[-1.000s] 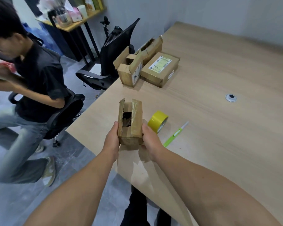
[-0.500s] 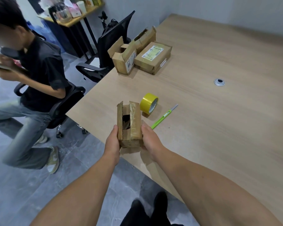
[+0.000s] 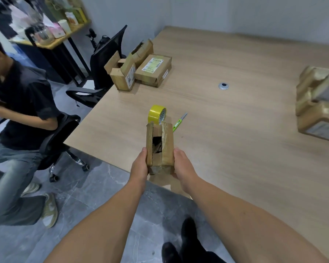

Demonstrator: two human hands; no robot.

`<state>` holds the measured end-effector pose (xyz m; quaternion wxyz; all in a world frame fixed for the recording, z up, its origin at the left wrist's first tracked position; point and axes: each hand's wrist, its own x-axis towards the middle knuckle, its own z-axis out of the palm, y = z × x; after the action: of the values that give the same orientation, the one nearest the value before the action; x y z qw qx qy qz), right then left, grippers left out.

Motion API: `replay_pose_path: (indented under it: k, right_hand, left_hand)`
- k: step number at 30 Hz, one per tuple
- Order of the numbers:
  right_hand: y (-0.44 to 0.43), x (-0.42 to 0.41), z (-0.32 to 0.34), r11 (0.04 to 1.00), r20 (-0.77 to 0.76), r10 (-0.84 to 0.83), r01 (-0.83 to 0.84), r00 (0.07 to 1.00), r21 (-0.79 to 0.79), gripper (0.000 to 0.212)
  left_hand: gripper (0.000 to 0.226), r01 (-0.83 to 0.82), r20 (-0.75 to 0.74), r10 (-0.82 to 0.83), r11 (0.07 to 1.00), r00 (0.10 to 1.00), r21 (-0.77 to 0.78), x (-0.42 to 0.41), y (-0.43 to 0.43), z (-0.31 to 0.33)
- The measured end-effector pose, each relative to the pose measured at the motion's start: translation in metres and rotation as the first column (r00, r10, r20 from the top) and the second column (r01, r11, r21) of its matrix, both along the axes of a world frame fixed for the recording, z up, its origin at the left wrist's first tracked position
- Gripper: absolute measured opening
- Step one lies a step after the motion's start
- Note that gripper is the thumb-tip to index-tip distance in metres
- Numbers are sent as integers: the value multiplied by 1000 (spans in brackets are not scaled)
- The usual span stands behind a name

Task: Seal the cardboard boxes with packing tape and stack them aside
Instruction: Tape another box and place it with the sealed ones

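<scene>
I hold a small cardboard box [image 3: 168, 147] between both hands above the table's near corner. Its top flaps gape and show a dark gap. My left hand [image 3: 140, 166] grips its left side and my right hand [image 3: 182, 165] grips its right side. A yellow roll of packing tape [image 3: 156, 113] stands on the table just beyond the box. A green utility knife [image 3: 179, 122] lies to the right of the roll. Unsealed boxes [image 3: 122, 73] and a labelled box [image 3: 153, 70] sit at the table's far left edge.
A stack of taped boxes [image 3: 318, 103] stands at the right edge of the wooden table [image 3: 235, 130]. A grommet [image 3: 223, 86] is set in the tabletop. A seated person [image 3: 21, 103] and black office chairs [image 3: 103, 59] are on the left.
The view has swung right and back, bringing the taped stack at the right into sight. The box stays held in both hands, now nearer the tape roll.
</scene>
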<state>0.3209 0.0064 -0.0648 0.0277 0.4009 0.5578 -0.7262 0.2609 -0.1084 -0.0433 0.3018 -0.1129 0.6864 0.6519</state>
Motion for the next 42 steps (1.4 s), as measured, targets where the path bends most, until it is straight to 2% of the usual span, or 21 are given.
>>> replay_pose_path:
  k: [5, 12, 25, 30, 37, 40, 42]
  right_hand:
    - [26, 29, 6, 989, 14, -138, 137, 990, 59, 53]
    - [76, 51, 4, 961, 32, -273, 271, 962, 47, 51]
    - [161, 24, 2, 971, 42, -239, 239, 970, 16, 51]
    - [171, 9, -14, 953, 45, -291, 293, 956, -75, 60]
    - [164, -11, -17, 945, 83, -324, 326, 942, -12, 46]
    - [161, -15, -15, 938, 91, -348, 347, 933, 21, 41]
    - [161, -15, -9, 938, 96, -346, 343, 933, 55, 39]
  left_hand:
    - [40, 162, 1, -162, 987, 987, 23, 9, 37, 3]
    - [41, 307, -10, -307, 951, 952, 24, 17, 98, -4]
    - [40, 337, 32, -337, 941, 941, -6, -13, 183, -10]
    - [41, 438, 60, -435, 898, 898, -47, -29, 197, -19]
    - [34, 516, 75, -513, 856, 855, -29, -57, 193, -22]
    - [31, 559, 71, -555, 827, 829, -62, -72, 194, -24]
    - [37, 575, 45, -574, 809, 817, -122, -81, 196, -24]
